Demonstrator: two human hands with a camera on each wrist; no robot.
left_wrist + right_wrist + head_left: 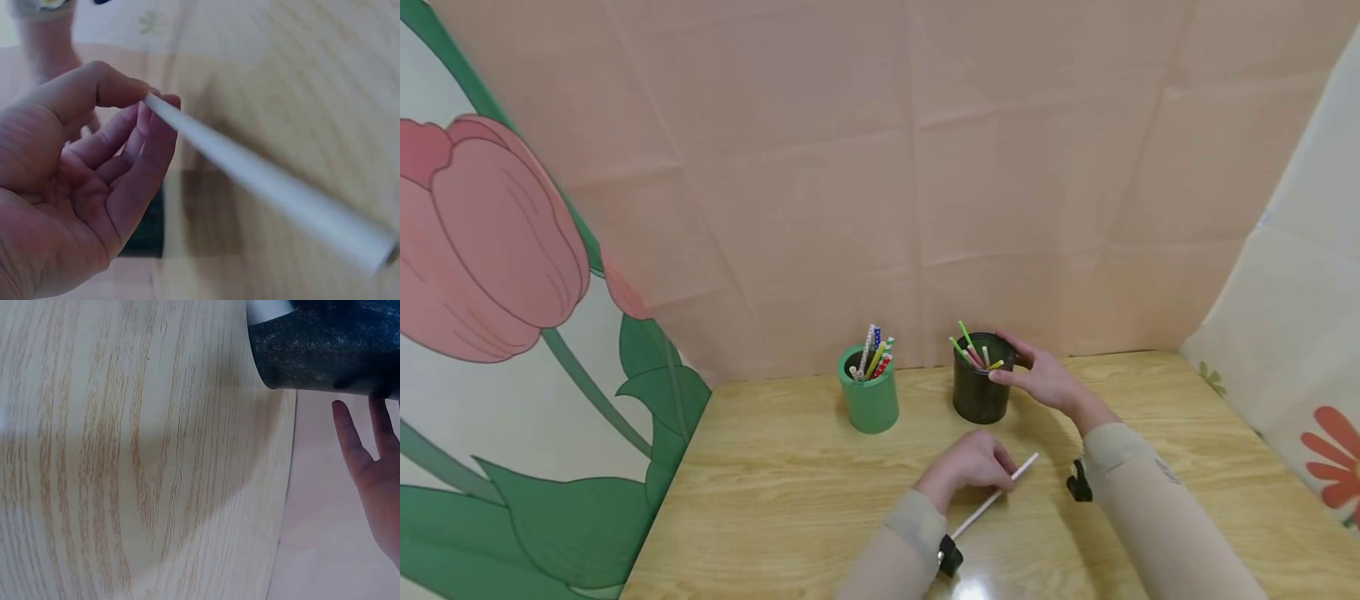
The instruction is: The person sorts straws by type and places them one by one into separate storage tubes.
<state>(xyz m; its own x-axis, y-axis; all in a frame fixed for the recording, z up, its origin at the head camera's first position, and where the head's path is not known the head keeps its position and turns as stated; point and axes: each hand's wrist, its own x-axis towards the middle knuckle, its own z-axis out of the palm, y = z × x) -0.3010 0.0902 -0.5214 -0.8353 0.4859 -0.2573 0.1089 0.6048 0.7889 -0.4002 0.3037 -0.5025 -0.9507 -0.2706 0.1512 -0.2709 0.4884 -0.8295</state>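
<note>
My left hand pinches a thin white straw between thumb and fingertips, above the table's middle. In the left wrist view the straw slants down to the right from the fingertips, its near end large and blurred. My right hand holds a black cup near its rim, thumb on the near side and fingers round the far side. Green, pink and yellow straws stand in this upright cup. In the right wrist view fingers reach the dark wall of the cup.
A green cup with several patterned straws stands left of the black one. Both are near the back edge of the wood-grain table, before a pink cloth backdrop. Flower-printed panels flank the sides.
</note>
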